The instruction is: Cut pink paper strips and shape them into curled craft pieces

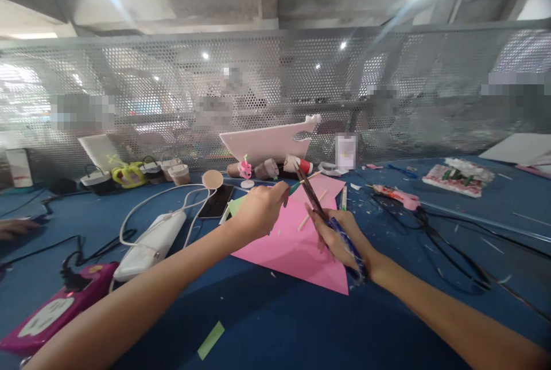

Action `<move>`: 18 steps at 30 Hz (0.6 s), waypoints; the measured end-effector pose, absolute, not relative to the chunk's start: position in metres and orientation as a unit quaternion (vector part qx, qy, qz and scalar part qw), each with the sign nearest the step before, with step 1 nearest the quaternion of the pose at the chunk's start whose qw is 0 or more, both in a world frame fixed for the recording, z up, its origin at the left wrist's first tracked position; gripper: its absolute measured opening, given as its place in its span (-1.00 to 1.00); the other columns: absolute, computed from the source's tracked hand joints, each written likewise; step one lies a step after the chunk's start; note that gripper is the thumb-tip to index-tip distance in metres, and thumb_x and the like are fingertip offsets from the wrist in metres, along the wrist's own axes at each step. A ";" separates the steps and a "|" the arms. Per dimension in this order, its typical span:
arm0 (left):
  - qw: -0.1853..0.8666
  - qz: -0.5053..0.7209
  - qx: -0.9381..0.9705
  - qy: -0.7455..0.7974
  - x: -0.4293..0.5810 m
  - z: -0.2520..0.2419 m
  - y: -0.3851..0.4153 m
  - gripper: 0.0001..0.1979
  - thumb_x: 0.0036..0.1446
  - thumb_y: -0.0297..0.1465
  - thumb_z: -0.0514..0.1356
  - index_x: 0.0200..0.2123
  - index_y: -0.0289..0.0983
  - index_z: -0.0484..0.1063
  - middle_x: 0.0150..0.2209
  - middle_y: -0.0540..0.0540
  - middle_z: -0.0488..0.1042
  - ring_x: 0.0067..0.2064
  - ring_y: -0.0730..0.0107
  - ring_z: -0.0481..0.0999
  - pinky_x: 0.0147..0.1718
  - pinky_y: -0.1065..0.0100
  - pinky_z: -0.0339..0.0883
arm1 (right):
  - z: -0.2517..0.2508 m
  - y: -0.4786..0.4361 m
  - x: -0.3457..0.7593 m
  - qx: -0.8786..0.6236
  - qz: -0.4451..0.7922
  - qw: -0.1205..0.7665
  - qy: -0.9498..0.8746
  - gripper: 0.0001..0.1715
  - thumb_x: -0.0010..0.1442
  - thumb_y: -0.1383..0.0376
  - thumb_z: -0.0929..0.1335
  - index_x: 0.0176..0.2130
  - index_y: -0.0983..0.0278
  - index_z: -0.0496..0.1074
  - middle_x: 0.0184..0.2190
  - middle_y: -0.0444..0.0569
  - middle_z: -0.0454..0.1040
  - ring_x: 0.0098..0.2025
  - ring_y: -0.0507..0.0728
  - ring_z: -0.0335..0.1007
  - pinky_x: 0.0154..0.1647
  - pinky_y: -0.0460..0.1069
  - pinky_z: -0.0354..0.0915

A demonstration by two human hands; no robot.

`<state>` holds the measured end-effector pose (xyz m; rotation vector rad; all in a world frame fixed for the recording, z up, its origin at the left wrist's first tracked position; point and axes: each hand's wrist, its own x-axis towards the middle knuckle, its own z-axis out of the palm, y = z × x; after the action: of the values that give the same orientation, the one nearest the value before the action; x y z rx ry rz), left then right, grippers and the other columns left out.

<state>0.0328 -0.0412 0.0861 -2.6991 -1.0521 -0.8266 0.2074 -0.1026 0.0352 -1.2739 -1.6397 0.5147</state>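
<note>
My right hand (340, 238) is closed round blue-handled scissors (321, 209), whose blades point up and away at the middle of the view. My left hand (260, 209) pinches a small green strip (297, 187) and holds its end at the scissor blades. Both hands hover over a pink paper sheet (293, 249) that lies on the blue table (267, 324). A thin wooden stick (310, 212) lies on the pink sheet between my hands.
A white power bank (150, 244) with a white cable, a dark phone (215, 201) and a pink device (55, 312) lie at left. A pink glue gun (396, 195) with black cords lies at right. Small pots, a white foam board (269, 143) and a perforated metal screen stand behind. Another person's hand (12, 228) shows at the far left.
</note>
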 end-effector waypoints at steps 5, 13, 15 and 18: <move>-0.262 -0.307 -0.853 -0.330 0.032 0.094 -0.039 -0.71 0.27 -0.35 -0.06 -0.47 -0.28 0.28 -0.73 0.11 0.20 -0.70 0.59 0.19 -0.68 0.52 0.07 | 0.033 -0.099 0.212 -0.529 0.159 0.474 -0.686 -0.39 0.24 -0.09 0.21 -0.64 0.23 0.27 -0.78 -0.11 0.34 -0.71 0.07 0.36 -0.57 -0.08 0.28; -0.401 -0.225 -0.836 -0.301 0.027 0.099 -0.025 -0.71 0.31 -0.31 -0.09 -0.37 -0.30 0.30 -0.77 0.17 0.10 -0.78 0.61 0.05 -0.73 0.52 0.01 | 0.028 -0.095 0.217 -0.537 0.140 0.460 -0.693 -0.48 0.22 -0.05 0.26 -0.59 0.22 0.25 -0.76 -0.12 0.38 -0.68 0.10 0.40 -0.56 -0.08 0.27; -0.206 -0.244 -0.888 -0.332 0.027 0.096 -0.029 -0.73 0.32 -0.34 -0.09 -0.26 -0.33 0.34 -0.66 0.07 0.30 -0.70 0.57 0.24 -0.69 0.51 0.11 | 0.027 -0.095 0.216 -0.547 0.173 0.463 -0.676 -0.47 0.22 -0.06 0.25 -0.59 0.23 0.27 -0.78 -0.13 0.36 -0.71 0.09 0.39 -0.60 -0.09 0.27; 0.178 -0.258 -0.894 -0.320 0.028 0.088 -0.037 -0.74 0.31 -0.44 -0.08 -0.12 -0.35 0.38 -0.46 -0.08 0.46 -0.53 0.46 0.43 -0.60 0.45 0.22 | 0.029 -0.098 0.212 -0.556 0.208 0.460 -0.661 -0.41 0.24 -0.07 0.22 -0.63 0.23 0.27 -0.81 -0.12 0.35 -0.72 0.08 0.38 -0.59 -0.09 0.29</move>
<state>0.0280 -0.0368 0.0875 -2.5295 -0.9063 -0.7294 0.2121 -0.0978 0.0287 -1.3682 -1.6260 0.5122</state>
